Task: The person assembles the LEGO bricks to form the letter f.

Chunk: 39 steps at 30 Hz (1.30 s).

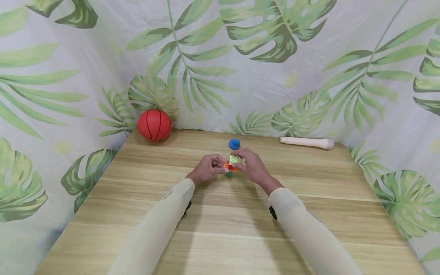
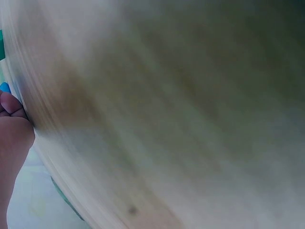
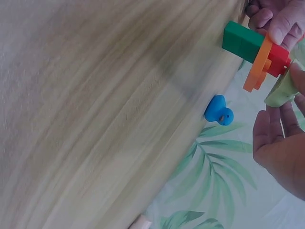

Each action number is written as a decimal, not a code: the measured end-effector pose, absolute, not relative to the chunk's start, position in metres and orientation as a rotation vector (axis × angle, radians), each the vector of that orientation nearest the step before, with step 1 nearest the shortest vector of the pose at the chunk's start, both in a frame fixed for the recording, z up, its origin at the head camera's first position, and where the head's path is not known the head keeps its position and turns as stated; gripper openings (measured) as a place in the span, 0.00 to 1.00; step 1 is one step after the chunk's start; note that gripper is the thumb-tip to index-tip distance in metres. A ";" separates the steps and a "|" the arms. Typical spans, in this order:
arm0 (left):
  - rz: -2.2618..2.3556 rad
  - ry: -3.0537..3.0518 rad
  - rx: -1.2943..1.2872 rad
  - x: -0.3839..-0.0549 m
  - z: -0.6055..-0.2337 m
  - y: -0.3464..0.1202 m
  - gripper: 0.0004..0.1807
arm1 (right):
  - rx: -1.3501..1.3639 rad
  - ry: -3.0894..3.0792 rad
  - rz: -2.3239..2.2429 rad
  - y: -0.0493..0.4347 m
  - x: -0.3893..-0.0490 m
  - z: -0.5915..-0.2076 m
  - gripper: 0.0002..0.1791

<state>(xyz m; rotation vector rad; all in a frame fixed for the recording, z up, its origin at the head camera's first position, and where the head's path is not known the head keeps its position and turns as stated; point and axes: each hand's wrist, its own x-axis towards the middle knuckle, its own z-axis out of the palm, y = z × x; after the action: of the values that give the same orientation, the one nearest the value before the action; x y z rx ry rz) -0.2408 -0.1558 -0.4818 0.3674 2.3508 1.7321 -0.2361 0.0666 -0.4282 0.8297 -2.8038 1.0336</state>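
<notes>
In front of me, my left hand (image 1: 206,168) pinches a small stack of toy building blocks between thumb and fingers. A green block (image 3: 242,40) forms its lower end, followed by an orange studded plate (image 3: 257,69) and a red block (image 3: 279,60). My right hand (image 1: 254,167) grips a pale green block (image 3: 280,91) with a patterned face, fingers on one side and thumb on the other. That block is right at the red block's studs, slightly tilted in the right wrist view. The left wrist view shows mostly blurred wood and part of the left hand (image 2: 14,138).
Just beyond the hands sits a blue toy duck (image 1: 234,144). A red ball (image 1: 154,125) stands at the back left corner of the wooden table (image 1: 227,244), and a pale toy microphone (image 1: 306,142) lies at the back right. Leaf-patterned cloth (image 1: 206,38) hangs behind.
</notes>
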 end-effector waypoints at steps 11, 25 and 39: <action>1.722 2.371 0.383 -0.243 -0.482 -0.155 0.16 | 0.843 -2.814 0.968 0.063 -0.233 -0.422 0.21; 1.732 2.348 0.374 -0.240 -0.482 -0.155 0.15 | 0.848 -2.907 0.656 0.058 -0.229 -0.413 0.21; 1.693 2.368 0.392 -0.242 -0.480 -0.156 0.15 | 0.831 -2.918 0.986 0.070 -0.225 -0.424 0.32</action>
<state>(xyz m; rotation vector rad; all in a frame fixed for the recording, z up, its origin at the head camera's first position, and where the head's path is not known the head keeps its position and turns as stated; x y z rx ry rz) -0.2416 -0.1561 -0.4795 0.3923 2.3678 1.6932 -0.2247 0.0698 -0.4245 0.8312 -2.9177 0.9862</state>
